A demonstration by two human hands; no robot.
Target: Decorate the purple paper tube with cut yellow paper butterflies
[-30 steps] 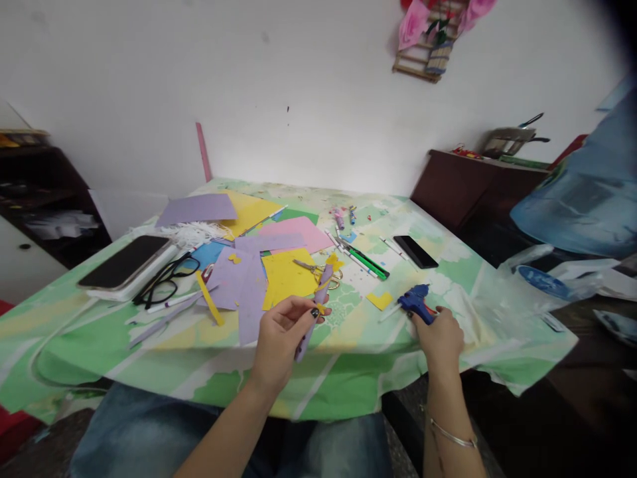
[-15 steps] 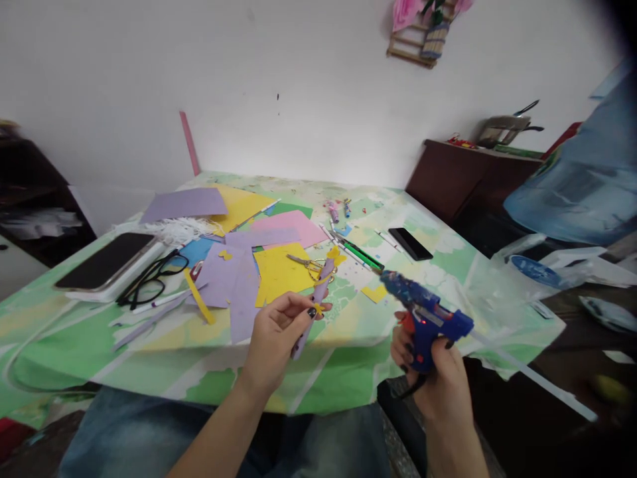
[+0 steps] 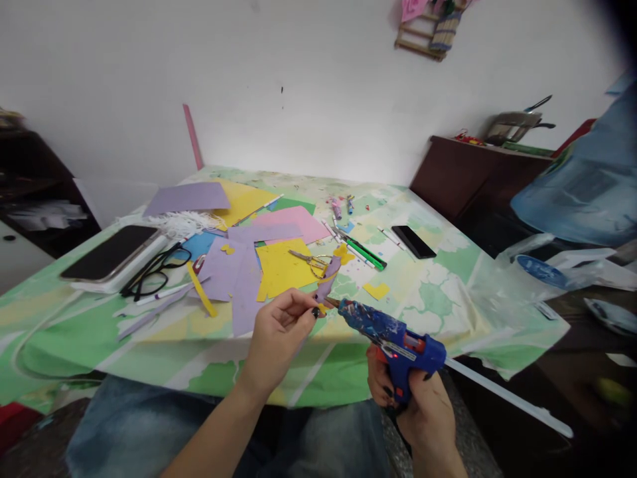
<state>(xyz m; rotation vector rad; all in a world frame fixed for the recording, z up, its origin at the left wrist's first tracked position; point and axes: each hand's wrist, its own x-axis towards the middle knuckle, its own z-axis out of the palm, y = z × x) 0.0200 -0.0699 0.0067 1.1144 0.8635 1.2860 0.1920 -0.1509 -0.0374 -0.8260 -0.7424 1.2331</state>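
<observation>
My left hand is closed in a pinch on a rolled purple paper piece, which sticks up above the fingertips. A small yellow paper piece shows at those fingertips; part of it is hidden. My right hand is wrapped round the grip of a blue hot glue gun, with a small red light on its side. The nozzle meets the yellow piece or is very close; I cannot tell which. A long white glue stick juts from the gun's back.
Gold-handled scissors lie on yellow paper, beside purple sheets. Farther right are a green craft knife and a black phone. Glasses and another phone lie left. A plastic bag hangs by the right edge.
My right hand has brought the glue gun left, its nozzle now at my left fingertips. The purple roll's lower end, seen below my left hand before, no longer shows.
</observation>
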